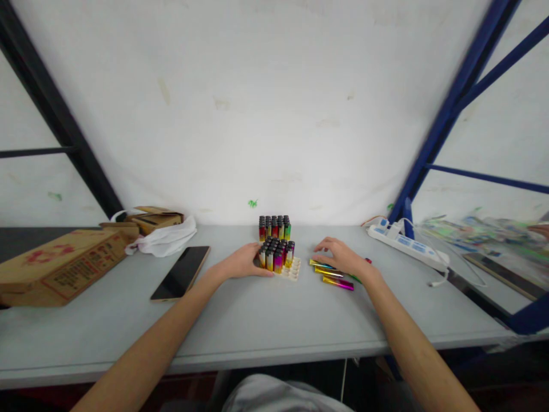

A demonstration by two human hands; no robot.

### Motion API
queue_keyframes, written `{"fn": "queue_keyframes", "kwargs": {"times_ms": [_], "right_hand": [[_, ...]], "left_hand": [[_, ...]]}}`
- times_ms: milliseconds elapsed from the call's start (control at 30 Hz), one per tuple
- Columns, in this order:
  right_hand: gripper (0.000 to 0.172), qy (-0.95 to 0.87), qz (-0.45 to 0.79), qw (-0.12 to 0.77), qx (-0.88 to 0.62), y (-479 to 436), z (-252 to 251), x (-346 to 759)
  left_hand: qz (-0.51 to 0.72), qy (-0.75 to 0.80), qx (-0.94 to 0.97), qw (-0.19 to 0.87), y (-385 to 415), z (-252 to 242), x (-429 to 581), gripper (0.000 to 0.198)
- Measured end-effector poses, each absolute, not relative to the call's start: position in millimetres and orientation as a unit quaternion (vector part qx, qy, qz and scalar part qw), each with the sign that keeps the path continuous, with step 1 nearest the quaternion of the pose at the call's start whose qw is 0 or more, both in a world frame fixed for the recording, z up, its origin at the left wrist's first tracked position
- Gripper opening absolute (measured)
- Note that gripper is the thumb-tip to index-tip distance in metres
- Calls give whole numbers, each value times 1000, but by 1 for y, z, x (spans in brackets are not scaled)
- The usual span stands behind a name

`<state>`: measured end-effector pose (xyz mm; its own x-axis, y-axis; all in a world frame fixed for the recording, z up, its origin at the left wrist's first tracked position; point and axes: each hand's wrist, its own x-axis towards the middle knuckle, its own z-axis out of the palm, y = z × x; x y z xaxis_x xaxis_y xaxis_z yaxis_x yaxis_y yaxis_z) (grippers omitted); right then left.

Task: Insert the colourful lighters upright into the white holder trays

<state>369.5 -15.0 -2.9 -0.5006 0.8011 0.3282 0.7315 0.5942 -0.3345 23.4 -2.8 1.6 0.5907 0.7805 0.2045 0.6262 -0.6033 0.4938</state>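
A white tray with round holes (292, 271) stands mid-table, filled on its left with several upright shiny two-coloured tubes with black tops (274, 256). The empty holes show along its right side. My left hand (245, 261) is closed about the tray's left end, thumb along the front edge and the other fingers behind. My right hand (338, 255) is over several loose tubes lying flat on the right, its fingers bent and apart. Of these, a yellow-and-purple tube (338, 284) lies nearest me, with a yellow one (328, 273) behind it. The hand partly hides the others.
Behind the tray stands another block of upright tubes (274, 228) near the wall. A black phone (182, 273), a white bag (165, 239) and a cardboard box (64, 263) are to the left. On the right lies a white power strip (407, 247) beside a blue metal post (437, 131).
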Motion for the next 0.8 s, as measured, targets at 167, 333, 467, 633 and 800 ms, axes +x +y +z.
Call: {"fn": "queue_keyframes", "kwargs": {"times_ms": [167, 333, 467, 633, 800], "right_hand": [[28, -855, 146, 195, -457, -13, -10, 374], [29, -830, 119, 229, -495, -13, -11, 368], [32, -808, 95, 301, -498, -14, -4, 360], [40, -735, 123, 422, -516, -16, 0, 344], [56, -701, 202, 456, -510, -16, -4, 328]], "left_hand": [[208, 403, 870, 193, -3, 1, 23, 75], [191, 414, 870, 187, -2, -1, 22, 75], [194, 412, 871, 182, -1, -1, 22, 77], [207, 404, 871, 190, -2, 0, 22, 78], [205, 396, 873, 196, -2, 0, 23, 76]]}}
